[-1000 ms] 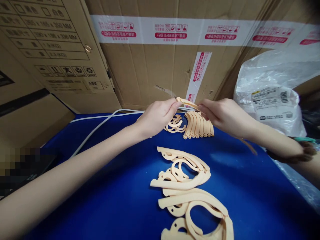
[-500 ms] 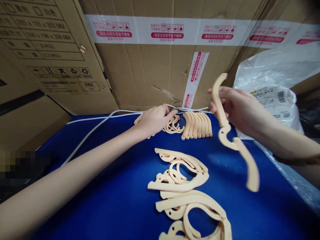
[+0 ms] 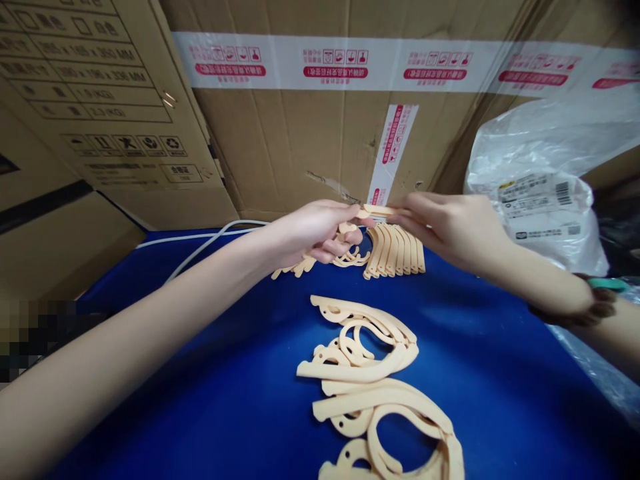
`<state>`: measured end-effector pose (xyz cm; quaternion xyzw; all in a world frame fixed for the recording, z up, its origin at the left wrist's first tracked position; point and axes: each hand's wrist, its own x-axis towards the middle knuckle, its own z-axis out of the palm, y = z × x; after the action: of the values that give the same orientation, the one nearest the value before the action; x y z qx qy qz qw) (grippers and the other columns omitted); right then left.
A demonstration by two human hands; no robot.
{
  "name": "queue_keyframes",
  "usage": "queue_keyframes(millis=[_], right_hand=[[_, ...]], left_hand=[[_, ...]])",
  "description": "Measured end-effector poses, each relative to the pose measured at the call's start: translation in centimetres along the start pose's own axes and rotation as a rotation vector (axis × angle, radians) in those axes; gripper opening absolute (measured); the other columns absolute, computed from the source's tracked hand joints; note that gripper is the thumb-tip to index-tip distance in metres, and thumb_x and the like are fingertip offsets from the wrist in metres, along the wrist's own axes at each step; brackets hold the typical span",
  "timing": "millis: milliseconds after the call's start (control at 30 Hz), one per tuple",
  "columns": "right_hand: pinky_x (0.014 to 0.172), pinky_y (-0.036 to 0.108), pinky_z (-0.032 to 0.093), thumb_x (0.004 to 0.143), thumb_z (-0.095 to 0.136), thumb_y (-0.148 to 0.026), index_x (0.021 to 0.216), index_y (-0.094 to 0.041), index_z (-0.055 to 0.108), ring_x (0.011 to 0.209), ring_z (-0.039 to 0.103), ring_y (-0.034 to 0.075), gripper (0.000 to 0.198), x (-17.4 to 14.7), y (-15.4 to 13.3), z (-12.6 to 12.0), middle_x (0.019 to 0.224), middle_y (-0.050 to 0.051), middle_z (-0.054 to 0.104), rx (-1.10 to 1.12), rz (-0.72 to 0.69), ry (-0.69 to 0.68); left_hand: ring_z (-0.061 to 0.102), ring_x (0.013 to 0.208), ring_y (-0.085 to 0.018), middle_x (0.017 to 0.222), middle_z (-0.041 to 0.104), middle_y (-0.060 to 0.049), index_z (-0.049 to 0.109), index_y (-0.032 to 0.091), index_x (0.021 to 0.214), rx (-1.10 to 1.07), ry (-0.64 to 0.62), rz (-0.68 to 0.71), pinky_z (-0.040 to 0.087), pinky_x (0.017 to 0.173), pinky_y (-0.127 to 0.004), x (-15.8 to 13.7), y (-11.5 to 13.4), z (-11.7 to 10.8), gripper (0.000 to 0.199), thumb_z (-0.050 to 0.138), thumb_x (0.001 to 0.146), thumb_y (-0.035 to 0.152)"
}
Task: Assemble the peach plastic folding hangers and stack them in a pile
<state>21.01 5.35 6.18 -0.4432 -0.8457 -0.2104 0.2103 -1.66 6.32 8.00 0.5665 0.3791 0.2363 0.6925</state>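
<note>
Raised just in front of the cardboard wall, above the far part of the blue surface: a slim cream-coloured piece (image 3: 381,211), spanning the gap between two hands. At its left end, the left hand (image 3: 323,230), thumb and fingers clamped on it, with a pale lower part (image 3: 347,228) in the curled fingers as well; too hidden to call one part or several joined. At the other end, the right hand (image 3: 450,223), thumb and fingers pinched together on it. Just beyond and below, a neat row of curved arms (image 3: 396,250), lying side by side, and, partly behind the left hand, a heap of hook-shaped bits (image 3: 353,260) and small flat bits (image 3: 303,267); by their look, all loose and left to be handled. Nearer, two piles of linked pieces, an upper pile (image 3: 350,373) and a lower pile (image 3: 380,399), close together on the blue surface (image 3: 200,373); apparently already joined and set down, so judged part-way along, with a good share left. Farther out, a white cord (image 3: 200,240) along the back edge, the taped cardboard wall (image 3: 300,147) behind, and a plastic bag (image 3: 540,167) at the right.
</note>
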Motion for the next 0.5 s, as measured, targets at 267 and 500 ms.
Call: queue_keyframes(millis=[267,500], right_hand=[[0.047,0.028,0.025,0.098,0.039,-0.030,0.083,-0.016,0.059,0.045,0.050,0.015,0.029,1.2,-2.3,1.0,0.056,0.005,0.061,0.108,0.087,-0.289],[0.038,0.024,0.032,0.099,0.038,-0.033,0.076,-0.016,0.057,0.031,0.041,0.009,0.034,1.9,-1.3,1.1,0.046,-0.003,0.051,1.002,0.430,-0.482]], left_hand=[[0.028,0.037,-0.004,0.053,0.034,0.007,0.053,0.016,0.083,0.352,0.384,0.063,0.019,0.038,-0.016,0.7,-1.0,1.9,0.029,0.033,0.101,0.026],[0.048,0.057,-0.012,0.063,0.051,0.001,0.055,0.017,0.086,0.842,0.575,0.422,0.035,0.055,-0.023,0.9,-3.0,0.6,0.026,0.035,0.099,0.026]])
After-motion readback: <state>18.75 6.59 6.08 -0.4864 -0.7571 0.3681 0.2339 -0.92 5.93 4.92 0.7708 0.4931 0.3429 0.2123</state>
